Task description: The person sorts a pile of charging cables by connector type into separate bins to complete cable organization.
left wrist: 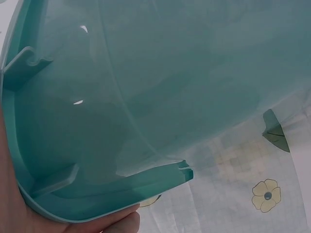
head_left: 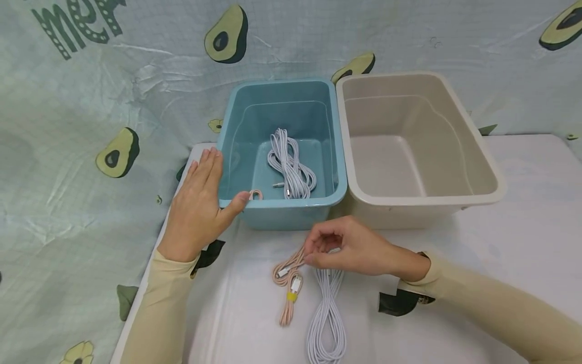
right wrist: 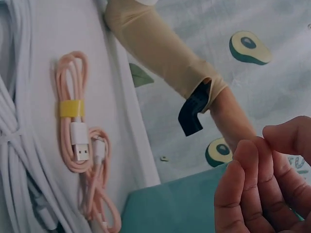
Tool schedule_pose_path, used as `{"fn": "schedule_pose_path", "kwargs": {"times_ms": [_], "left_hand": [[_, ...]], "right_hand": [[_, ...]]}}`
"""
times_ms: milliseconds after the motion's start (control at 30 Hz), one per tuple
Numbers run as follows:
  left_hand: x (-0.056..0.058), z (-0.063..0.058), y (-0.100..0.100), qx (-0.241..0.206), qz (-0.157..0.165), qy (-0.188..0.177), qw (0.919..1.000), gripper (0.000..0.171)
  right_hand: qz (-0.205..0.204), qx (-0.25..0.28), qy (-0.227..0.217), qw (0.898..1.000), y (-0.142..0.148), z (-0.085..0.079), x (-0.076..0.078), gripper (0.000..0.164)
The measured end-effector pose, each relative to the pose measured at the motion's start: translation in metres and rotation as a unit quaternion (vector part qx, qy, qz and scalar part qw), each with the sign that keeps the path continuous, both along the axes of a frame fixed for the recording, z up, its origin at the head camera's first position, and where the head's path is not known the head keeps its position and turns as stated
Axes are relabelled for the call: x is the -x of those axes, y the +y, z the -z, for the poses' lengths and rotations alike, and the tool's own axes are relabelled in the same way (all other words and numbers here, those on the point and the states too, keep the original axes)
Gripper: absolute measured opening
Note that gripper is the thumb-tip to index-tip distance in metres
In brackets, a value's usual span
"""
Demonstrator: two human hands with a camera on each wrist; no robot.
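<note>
My left hand (head_left: pixel 193 207) lies along the left front corner of the blue bin (head_left: pixel 291 203), its thumb on the front rim. Inside that bin are white coiled cables (head_left: pixel 295 169) and a bit of pink cable (head_left: pixel 256 194) against the front wall. My right hand (head_left: pixel 352 246) hovers over the table just in front of the bins, fingers loosely curled, nothing visible in them. Below it lie a pink USB cable (right wrist: pixel 77 131) with a yellow band, a second pink cable (right wrist: pixel 99 179) touching it, and a bundled white cable (head_left: pixel 326 323), its upper end hidden by the hand.
A beige bin (head_left: pixel 420 199) stands right beside the blue one. Both stand toward the back of a white-covered table (head_left: pixel 514 273). An avocado-print sheet (head_left: pixel 150 76) hangs behind and down the left side.
</note>
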State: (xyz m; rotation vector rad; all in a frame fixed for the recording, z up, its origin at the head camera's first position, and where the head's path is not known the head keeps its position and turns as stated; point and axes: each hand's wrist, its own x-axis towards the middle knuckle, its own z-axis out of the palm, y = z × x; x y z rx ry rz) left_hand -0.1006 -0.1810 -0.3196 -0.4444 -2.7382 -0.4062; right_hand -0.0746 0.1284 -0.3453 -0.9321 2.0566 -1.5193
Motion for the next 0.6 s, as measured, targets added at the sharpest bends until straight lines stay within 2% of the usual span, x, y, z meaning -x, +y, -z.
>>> {"fn": "schedule_pose_path", "kwargs": {"times_ms": [600], "left_hand": [[0.000,0.000,0.000,0.000,-0.004,-0.004,1.0000,0.098]], "right_hand": [[0.034,-0.003,-0.012,0.999,0.005,0.040,-0.002,0.005]]}}
